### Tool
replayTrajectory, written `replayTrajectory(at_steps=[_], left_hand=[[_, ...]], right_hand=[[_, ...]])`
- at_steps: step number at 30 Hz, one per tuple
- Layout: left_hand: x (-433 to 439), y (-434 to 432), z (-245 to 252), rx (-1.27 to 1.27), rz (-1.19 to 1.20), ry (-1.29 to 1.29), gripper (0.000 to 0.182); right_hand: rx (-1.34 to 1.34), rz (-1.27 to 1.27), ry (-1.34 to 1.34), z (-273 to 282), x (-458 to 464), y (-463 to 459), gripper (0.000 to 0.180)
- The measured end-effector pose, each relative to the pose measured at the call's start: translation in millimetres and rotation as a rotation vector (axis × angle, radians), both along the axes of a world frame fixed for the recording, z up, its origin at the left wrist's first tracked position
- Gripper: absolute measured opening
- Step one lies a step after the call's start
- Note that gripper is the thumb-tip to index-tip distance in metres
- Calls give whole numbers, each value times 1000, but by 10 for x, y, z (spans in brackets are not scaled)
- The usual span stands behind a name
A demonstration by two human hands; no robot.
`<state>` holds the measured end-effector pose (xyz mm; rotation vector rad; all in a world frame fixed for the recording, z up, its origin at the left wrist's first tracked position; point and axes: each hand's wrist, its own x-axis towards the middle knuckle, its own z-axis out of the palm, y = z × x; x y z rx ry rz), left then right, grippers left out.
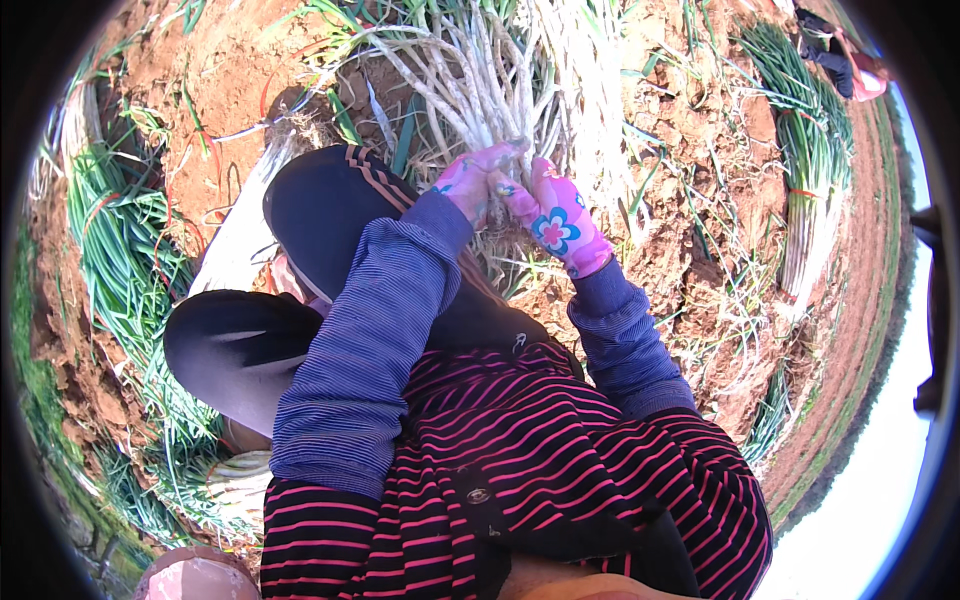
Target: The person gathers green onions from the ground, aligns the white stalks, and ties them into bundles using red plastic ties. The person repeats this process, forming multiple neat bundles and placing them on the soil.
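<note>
Both my hands wear pink gloves with a flower print, held close together above my thigh. My left hand is closed around the lower white stalks of a bunch of green onions, whose leaves fan out ahead of me. My right hand touches the root end of the same bunch, its fingertips near the other hand; its palm side is hidden. The roots hang just below and between the hands. More loose green onions lie on the soil beside the held bunch.
Tied green onion bundles lie at the left and the right, with red ties. A white-stalked bundle rests beside my knee. Reddish soil bears scattered leaves. Another person is at the far upper right.
</note>
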<state>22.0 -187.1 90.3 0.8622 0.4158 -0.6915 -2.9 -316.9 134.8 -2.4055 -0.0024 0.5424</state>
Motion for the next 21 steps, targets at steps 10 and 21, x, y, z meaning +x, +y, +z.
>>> replayTrajectory(at_steps=[10, 21], left_hand=[[186, -26, -87, -113, 167, 58, 31], [338, 612, 522, -218, 209, -300, 57]], right_hand=[[564, -203, 345, -998, 144, -1044, 49], [-81, -484, -11, -1994, 668, -1481, 32]])
